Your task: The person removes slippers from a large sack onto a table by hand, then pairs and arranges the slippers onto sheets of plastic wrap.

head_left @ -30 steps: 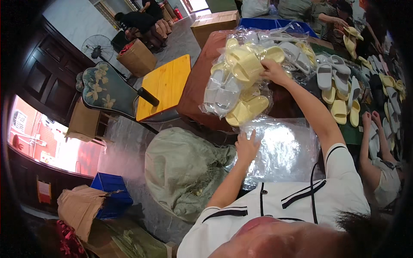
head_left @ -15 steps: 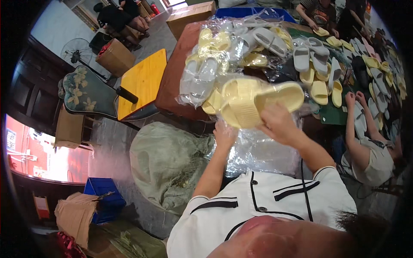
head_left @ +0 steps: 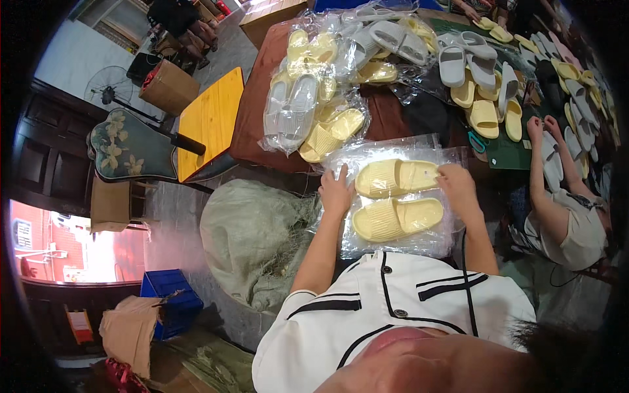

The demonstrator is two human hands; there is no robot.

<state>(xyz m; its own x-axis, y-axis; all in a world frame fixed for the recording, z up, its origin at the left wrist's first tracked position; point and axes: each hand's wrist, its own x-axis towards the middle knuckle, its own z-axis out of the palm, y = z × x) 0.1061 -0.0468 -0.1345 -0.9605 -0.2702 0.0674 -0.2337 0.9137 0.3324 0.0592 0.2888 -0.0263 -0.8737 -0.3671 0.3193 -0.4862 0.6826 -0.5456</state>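
While the left hand rests loosely spread on clear plastic, yellow slippers lie crosswise (heels rightward), nearer the curled right hand; its grip is unclear.

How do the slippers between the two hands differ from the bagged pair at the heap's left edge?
The slippers between the left hand and right hand are pale yellow; the bagged pair is grey. The yellow slippers lie crosswise before the person; the grey pair points roughly away. The yellow slippers are nearer; the grey pair is farther off. Both have broad straps.
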